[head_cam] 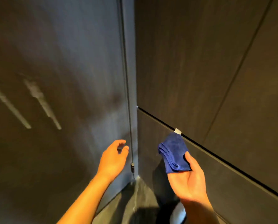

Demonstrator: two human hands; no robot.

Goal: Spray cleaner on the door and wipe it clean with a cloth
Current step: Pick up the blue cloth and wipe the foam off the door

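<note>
1. Against the dark door [62,62] on our left, two pale streaks of cleaner [42,101] run downward, so we judge the spraying done and the wiping next.
2. Our right hand [188,177] pinches a folded blue cloth [173,153] between thumb and fingers, palm up, near the side panel [199,62] and well apart from the streaks.
3. Our left hand [113,157] is empty, fingers loosely curled, close to the door's hinge edge [132,167]; whether it touches the door we cannot tell.
4. We should carry the cloth across to the streaks and lay a flat face on the door.
5. We should catch the drips from their lower ends first, then wipe in overlapping passes.
6. No spray bottle is clearly visible; a pale blurred shape sits at the bottom edge.
</note>
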